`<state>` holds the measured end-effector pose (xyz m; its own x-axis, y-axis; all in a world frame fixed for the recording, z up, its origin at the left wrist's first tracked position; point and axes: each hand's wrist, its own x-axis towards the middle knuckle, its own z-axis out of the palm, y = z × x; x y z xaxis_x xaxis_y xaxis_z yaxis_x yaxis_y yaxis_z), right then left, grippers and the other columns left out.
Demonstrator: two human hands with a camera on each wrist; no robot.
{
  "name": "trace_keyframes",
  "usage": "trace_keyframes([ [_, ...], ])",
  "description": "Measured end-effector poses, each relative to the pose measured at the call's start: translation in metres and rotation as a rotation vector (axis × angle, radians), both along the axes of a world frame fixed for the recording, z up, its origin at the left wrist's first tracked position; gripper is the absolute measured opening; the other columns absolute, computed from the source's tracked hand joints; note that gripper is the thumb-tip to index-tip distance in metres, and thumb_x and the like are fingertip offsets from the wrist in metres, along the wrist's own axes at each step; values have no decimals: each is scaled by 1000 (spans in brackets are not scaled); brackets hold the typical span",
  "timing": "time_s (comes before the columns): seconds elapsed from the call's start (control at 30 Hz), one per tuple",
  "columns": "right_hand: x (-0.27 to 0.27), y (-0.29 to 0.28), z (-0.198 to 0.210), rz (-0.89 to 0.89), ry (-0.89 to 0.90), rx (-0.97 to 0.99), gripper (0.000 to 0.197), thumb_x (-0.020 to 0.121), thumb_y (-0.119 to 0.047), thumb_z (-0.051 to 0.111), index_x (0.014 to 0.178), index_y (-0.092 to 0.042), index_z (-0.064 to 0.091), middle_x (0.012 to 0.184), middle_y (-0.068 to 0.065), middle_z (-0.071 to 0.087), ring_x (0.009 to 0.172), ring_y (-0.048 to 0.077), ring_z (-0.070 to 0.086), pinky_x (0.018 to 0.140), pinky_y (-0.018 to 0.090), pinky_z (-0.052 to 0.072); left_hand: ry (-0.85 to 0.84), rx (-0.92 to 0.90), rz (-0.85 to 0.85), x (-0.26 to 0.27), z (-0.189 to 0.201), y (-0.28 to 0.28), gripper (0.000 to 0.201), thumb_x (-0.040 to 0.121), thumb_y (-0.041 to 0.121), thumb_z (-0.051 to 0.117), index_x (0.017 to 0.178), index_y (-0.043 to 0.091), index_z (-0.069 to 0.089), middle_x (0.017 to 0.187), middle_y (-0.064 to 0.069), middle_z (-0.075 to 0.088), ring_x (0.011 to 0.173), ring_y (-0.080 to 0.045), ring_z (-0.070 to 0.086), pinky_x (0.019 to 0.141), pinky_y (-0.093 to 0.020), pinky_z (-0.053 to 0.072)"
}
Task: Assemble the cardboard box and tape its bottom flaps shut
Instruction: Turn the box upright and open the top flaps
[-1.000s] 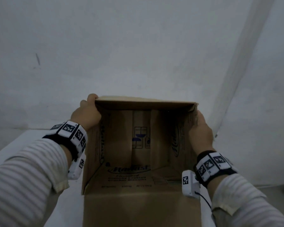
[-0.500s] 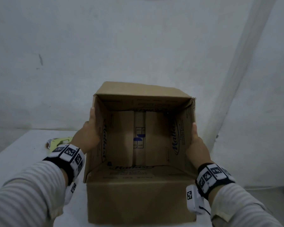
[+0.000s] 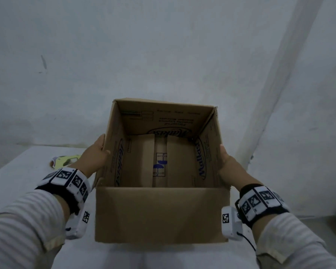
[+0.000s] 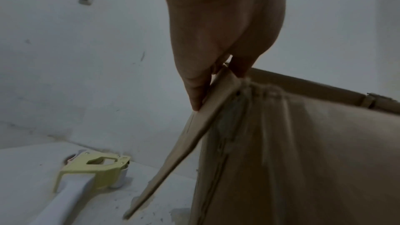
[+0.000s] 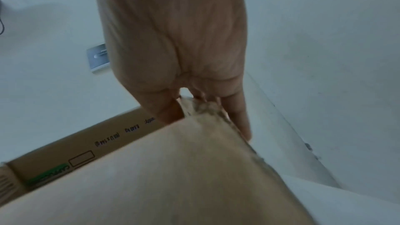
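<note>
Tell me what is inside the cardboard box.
The cardboard box holds nothing visible: only folded bottom flaps with a printed strip between. Its near inside wall is hidden.

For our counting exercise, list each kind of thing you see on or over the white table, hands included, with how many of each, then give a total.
Cardboard box: 1
Tape dispenser, yellow-green: 1
Hands gripping the box's side walls: 2, the left hand and the right hand
Wrist bands with black-and-white markers: 2
Total: 6

Dim, bluish, noisy light; wide-angle edge warp; wrist views motion-blurred, soft.
</note>
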<state>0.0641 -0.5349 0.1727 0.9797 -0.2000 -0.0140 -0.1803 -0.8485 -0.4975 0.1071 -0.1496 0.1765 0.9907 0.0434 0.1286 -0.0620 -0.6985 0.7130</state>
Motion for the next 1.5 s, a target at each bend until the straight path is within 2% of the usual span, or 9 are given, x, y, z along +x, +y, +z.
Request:
trace_keyframes([
  [0.17,-10,0,-8,0,3,192,73,89,0,42,151,-29,15,150,11,35,106,27,51,77,26,43,56,-161,35,-5,-9,9,52,92,11,50,142,21,39,145,-5,46,132,-26,43,95,-40,44],
  [0.27,-9,7,-10,-84,-179,195,49,95,-12,44,143,-17,37,145,16,40,121,32,48,97,36,42,65,-138,82,-9,-13,5,57,90,16,54,144,20,36,147,-8,42,128,-30,47,100,-45,45],
  [0.37,-13,18,-11,-51,-121,191,42,96,-31,48,136,-16,47,153,12,23,137,31,33,110,36,30,17,-151,92,-17,-14,-9,47,92,19,53,138,18,42,132,-12,53,112,-33,55,93,-48,48],
  [0.47,-19,23,-12,5,-40,136,49,93,-41,52,137,-21,44,158,9,5,142,31,22,113,37,26,-1,-183,73,-25,-19,-24,53,93,30,53,143,20,35,141,-11,44,124,-32,47,99,-46,43],
  [0.57,-17,21,-15,6,-43,85,51,90,-42,56,134,-18,46,157,13,5,143,33,20,114,39,25,42,-66,123,-34,-26,-31,67,90,43,55,147,21,28,155,-11,23,139,-30,31,111,-46,30],
  [0.83,-19,19,-18,-77,-121,93,33,86,-36,64,110,-13,60,141,15,31,122,34,45,102,41,42,61,-110,148,-43,-24,-41,90,89,43,58,152,20,-1,157,-10,19,142,-28,26,111,-43,29],
  [1.07,-14,-19,-3,-174,-129,135,35,81,-35,67,107,-12,62,119,15,53,100,29,55,89,39,49,96,-44,89,-40,-22,-75,93,87,54,52,152,19,-6,155,-8,26,139,-27,34,106,-43,36],
  [1.27,-13,-20,-10,-167,-162,130,40,89,-34,59,121,-11,53,132,15,39,119,34,46,97,38,41,106,-45,116,-22,-20,-78,94,88,51,53,151,16,-7,153,-9,32,137,-30,37,108,-45,37],
  [1.5,4,-39,-16,-213,-184,166,36,91,-31,58,120,-12,52,138,15,34,121,36,44,101,42,40,106,-44,122,-5,-21,-103,93,88,47,55,151,16,-6,152,-11,33,135,-31,39,104,-46,40],
])
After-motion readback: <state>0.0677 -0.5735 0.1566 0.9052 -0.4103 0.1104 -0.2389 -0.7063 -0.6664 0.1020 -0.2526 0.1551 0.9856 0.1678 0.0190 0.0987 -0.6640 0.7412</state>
